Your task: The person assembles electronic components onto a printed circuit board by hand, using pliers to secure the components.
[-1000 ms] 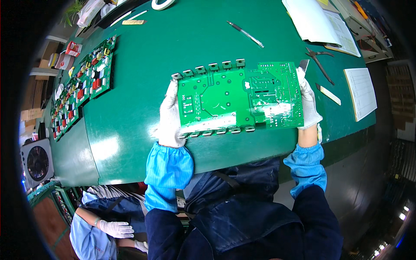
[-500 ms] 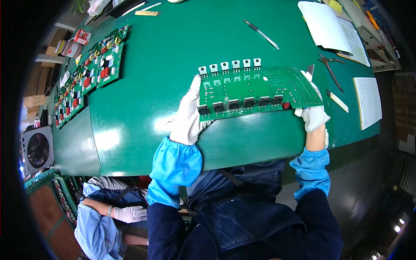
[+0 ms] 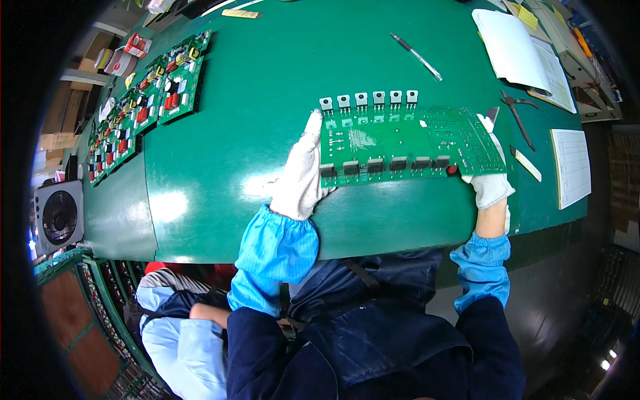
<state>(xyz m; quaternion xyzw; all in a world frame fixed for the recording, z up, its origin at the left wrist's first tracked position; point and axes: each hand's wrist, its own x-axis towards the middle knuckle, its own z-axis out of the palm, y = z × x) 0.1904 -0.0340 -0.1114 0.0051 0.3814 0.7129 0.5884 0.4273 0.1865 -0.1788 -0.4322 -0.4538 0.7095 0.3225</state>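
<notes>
A green circuit board point(image 3: 400, 137) is held up over the table between both my hands. Black transistors line its near edge, and a row of upright ones with metal tabs point(image 3: 379, 100) stands along the far edge. My left hand point(image 3: 301, 170), in a white glove, grips the left end, its thumb at the far corner. At the right end my gloved right hand point(image 3: 490, 188) closes round the board; its fingers are partly hidden beneath. The tip of a flat blade-like piece point(image 3: 493, 115) shows by the right hand; I cannot tell whether it is held.
On the green table point(image 3: 233, 100) lie populated circuit boards point(image 3: 180, 83) at left, a pen point(image 3: 417, 57), pliers point(image 3: 517, 119), a utility knife point(image 3: 527, 164), an open notebook point(image 3: 513, 50) and a paper form point(image 3: 571, 167). A fan point(image 3: 59, 215) and a co-worker point(image 3: 187, 340) are at left.
The board and surroundings sit slightly further right in the view, and the board's tilt has shifted a little. Both hands keep their hold. The co-worker's gloved hand is no longer visible.
</notes>
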